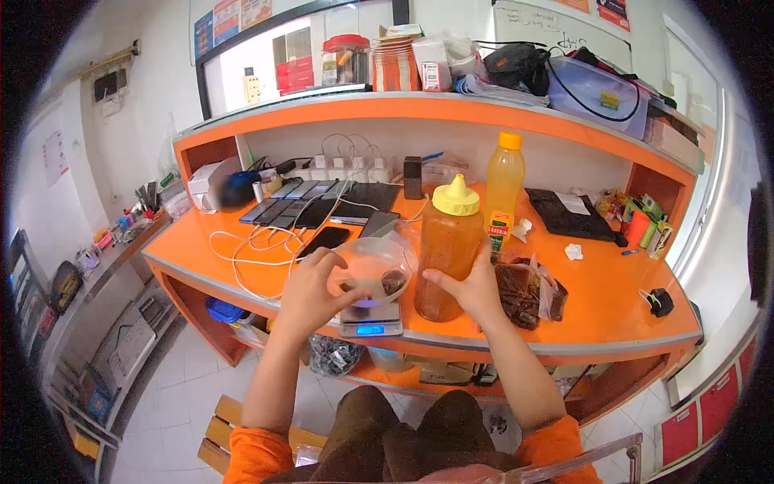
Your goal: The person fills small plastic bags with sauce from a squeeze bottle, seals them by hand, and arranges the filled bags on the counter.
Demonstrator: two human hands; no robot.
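Note:
My right hand [474, 289] wraps around the lower side of a large squeeze bottle [448, 256] with a yellow nozzle cap, filled with amber-brown liquid. The bottle stands upright on the orange table. Left of it, a clear plastic bowl [379, 252] rests on a small digital scale [372, 324] with a lit blue display. Inside the bowl lies a small dark brown lump [393, 281]. My left hand [310, 294] is at the bowl's near left rim, fingers curled and thumb in front; its fingertips are partly hidden. A dark phone [325, 241] lies just beyond this hand.
A tall yellow-capped bottle [505, 189] stands behind the squeeze bottle. On the right are a plastic bag of dark brown pieces [526, 294], a black tape measure [659, 302] and a black flat case [571, 214]. Several phones [292, 203] with white cables lie at the back left.

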